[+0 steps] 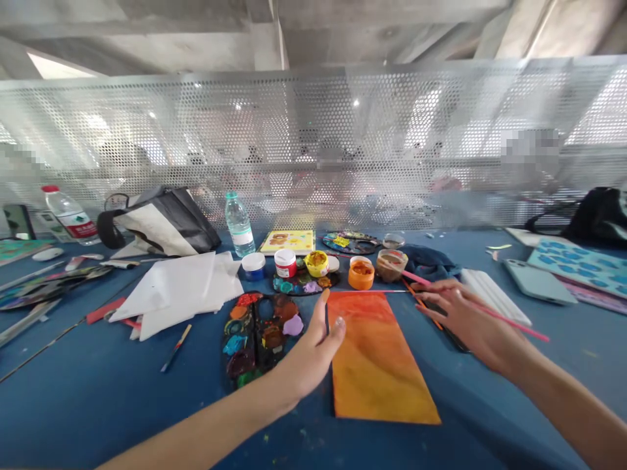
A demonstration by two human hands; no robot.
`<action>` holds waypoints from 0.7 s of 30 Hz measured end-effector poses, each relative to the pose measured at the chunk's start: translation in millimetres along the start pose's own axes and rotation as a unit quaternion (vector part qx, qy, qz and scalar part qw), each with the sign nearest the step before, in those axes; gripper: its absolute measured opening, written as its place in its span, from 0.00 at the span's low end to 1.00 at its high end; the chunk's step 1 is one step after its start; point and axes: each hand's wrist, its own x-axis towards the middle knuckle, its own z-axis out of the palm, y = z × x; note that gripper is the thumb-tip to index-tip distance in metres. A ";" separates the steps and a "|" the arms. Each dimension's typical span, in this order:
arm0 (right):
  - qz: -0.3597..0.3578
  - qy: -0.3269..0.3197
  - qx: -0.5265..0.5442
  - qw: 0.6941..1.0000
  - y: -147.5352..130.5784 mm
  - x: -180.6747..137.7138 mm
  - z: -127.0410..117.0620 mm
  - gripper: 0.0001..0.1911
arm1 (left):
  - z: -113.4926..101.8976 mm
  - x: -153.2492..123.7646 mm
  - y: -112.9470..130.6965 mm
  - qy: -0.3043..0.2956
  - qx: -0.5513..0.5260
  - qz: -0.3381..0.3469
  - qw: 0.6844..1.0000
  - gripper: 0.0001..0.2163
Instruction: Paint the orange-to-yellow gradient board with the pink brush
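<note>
Your right hand (473, 320) is clenched around a brush with a pink handle (522, 326), fingers curled over it and the handle running out past your knuckles toward the lower right. That hand sits just beyond the right edge of the orange and yellow painted card (377, 365). Your left hand (311, 356) is over the card's left edge, fingers bent and thumb raised. A thin dark stick (326, 320), perhaps a brush, shows beside the thumb, but you cannot tell whether that hand is gripping it.

The card lies straight ahead, between your hands, with its long axis pointing away from you and its far end leaning slightly left. Your left hand is the nearer one. A long, thin brush (367, 291) lies along the card's far edge. Just beyond are an orange jar (361, 275) and a cup with brown paint (390, 264). A palette crusted with paint (259, 339) lies left of your left hand, with white sheets (176, 294) farther left. A phone (539, 281) lies off to the right on the blue table (98, 405).
</note>
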 end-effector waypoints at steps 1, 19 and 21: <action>-0.010 -0.008 -0.047 0.999 7.0 -7.1 -1.4 0.14 | 4.3 -2.0 -3.2 0.002 -0.019 -0.011 1.000 0.34; -0.005 -0.196 -0.335 0.922 26.2 -65.4 25.8 0.30 | 35.8 -9.3 -18.8 0.003 -0.025 -0.004 1.000 0.41; -0.024 -0.178 -0.326 0.928 31.7 -66.0 25.5 0.30 | 35.3 -12.1 -17.2 -0.001 -0.021 0.000 1.000 0.40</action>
